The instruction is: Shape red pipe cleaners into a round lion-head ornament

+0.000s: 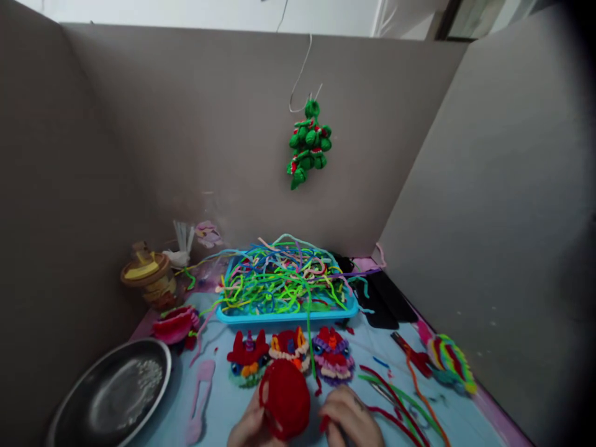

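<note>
At the near side of the blue table (221,397), the left hand (251,419) curls around a red piece (287,400), seemingly unornamented, the right hand (352,417) pinches a small red bit (325,424) beside it, and three ornamented figures (333,359), apparently complete, lie just beyond.

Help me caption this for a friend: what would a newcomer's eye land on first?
Probably the blue tray below centre, heaped with tangled bright stems. Above it, a green bundle hangs before the grey wall. Nearest, the left hand holds a red piece, with three colourful figures lined up just beyond.
</note>
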Motion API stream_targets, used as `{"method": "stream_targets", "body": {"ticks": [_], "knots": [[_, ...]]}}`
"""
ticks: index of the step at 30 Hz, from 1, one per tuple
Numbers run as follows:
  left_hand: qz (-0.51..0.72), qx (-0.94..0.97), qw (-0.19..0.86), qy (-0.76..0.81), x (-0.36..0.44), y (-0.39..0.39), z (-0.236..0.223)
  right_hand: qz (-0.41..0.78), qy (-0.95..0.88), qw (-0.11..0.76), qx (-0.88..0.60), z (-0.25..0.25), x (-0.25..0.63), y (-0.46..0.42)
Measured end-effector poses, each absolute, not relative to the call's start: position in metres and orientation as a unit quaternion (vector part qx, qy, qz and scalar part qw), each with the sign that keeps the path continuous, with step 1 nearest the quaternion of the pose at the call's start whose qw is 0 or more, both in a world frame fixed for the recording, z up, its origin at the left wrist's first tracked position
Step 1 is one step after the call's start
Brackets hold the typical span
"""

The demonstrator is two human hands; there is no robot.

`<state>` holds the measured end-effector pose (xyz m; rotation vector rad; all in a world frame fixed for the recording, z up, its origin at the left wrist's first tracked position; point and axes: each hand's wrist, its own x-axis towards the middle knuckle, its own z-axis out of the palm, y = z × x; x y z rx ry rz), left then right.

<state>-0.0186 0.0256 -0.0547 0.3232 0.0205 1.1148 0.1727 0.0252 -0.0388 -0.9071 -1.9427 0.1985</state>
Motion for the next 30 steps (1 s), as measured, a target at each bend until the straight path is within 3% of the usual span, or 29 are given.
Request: {"method": "stream_targets", "body": {"ticks": [5, 14, 30], "knots": [[0.554, 0.145, 0.818, 0.054, -0.003, 0.024, -0.031, 0.126, -0.786, 0.459, -0.395, -0.025, 0.171, 0.017], [0.605, 0.125, 0.763, 0.188, -0.006, 0.015, -0.014, 0.085, -0.776, 0.511, -0.361, -0.029, 0.163, 0.011], [0.661, 0.105, 0.721, 0.18, -0.023, 0.013, 0.014, 0.056, -0.793, 0.511, -0.326, -0.034, 0.141, 0.021]]}}
